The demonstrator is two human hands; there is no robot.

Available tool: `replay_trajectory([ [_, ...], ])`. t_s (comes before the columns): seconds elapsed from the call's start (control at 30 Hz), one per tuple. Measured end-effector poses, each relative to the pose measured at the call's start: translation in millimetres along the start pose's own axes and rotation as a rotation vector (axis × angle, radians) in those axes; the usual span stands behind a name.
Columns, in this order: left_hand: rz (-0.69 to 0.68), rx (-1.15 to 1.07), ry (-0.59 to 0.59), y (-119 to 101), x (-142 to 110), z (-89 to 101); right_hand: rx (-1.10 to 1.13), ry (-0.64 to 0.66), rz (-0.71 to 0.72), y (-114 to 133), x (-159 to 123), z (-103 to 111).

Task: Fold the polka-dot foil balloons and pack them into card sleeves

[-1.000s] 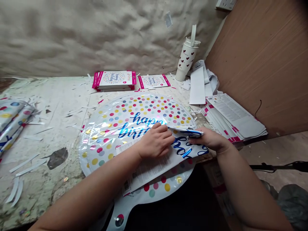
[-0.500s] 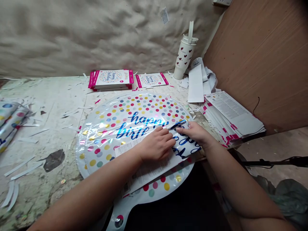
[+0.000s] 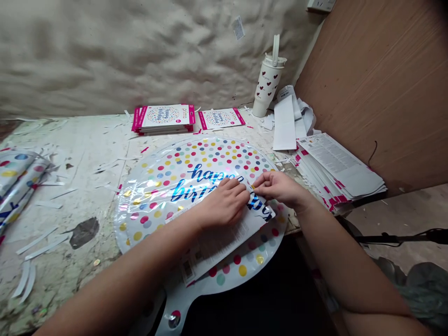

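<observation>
White and dotted, the foil balloon [image 3: 191, 186] overhangs the front edge of the tabletop [image 3: 87, 203], so press the printed card [image 3: 224, 249] flat under your curled left fingers [image 3: 241, 199] while tensioning the lettered flap [image 3: 258, 205] your right fingers [image 3: 265, 179] pinch.

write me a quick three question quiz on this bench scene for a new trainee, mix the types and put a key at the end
1. True or false: the left hand lies on the printed card that rests on the dotted balloon.
2. Which marks decorate the white tumbler?
a) stripes
b) hearts
c) stars
3. Which hand has its fingertips at the blue-lettered foil along the card's edge?

Key: 1. True. 2. b. 3. The right hand.
</observation>
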State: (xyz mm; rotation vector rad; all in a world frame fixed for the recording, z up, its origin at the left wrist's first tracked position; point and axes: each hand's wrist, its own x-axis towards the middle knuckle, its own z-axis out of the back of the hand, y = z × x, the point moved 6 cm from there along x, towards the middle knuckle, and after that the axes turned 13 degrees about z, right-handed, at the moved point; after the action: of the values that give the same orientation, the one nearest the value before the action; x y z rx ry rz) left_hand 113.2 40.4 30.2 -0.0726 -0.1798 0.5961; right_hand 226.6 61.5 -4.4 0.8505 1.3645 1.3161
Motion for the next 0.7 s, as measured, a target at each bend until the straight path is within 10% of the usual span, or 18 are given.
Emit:
replay_trajectory([
  [0.17,0.024,0.061,-0.034,8,-6,23.8,-0.003,0.141,0.064,22,-4,-10],
  [0.3,0.235,0.103,-0.176,24,-21,57.8,0.044,-0.232,0.426,50,-24,2],
  [0.53,0.445,-0.286,-0.902,29,-77,114.5,0.308,-0.213,0.597,53,-38,-35],
  [0.7,0.51,-0.918,-0.635,35,-83,69.3,0.22,-0.159,0.721,65,-35,-51],
])
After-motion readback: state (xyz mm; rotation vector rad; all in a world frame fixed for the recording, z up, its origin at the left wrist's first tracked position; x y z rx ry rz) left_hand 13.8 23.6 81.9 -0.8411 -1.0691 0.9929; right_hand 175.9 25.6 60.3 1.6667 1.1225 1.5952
